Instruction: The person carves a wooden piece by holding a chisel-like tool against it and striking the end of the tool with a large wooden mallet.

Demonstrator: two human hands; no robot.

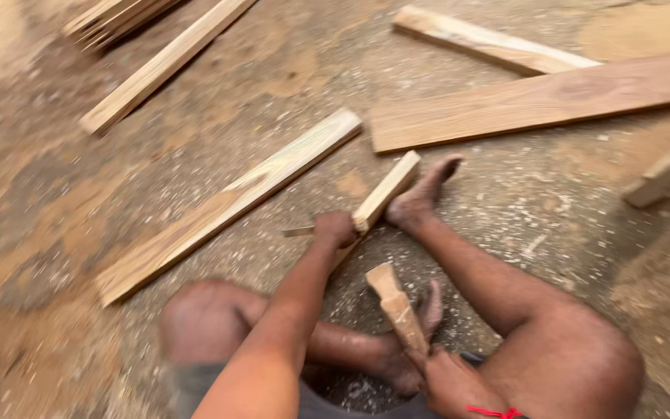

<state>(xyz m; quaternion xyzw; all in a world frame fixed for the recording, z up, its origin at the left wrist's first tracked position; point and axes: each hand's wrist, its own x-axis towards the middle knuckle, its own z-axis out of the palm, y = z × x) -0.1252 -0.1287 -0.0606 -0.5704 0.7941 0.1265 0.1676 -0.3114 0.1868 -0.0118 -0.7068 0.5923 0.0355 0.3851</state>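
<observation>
Two hands: left hand (335,230) grips one chisel (298,231) against a short batten (385,192), right hand (451,384) clutches one mallet (397,306); five boards, blurred, some cropped

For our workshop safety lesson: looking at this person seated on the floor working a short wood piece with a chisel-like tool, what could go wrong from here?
1. The left hand grips a thin metal tool at the short wood piece, beside the bare foot bracing it; a slip could cut the foot.
2. The right hand holds a wooden mallet close to the legs; a missed blow might hit the left hand.
3. Wood chips on the floor could let the piece slide.
</observation>
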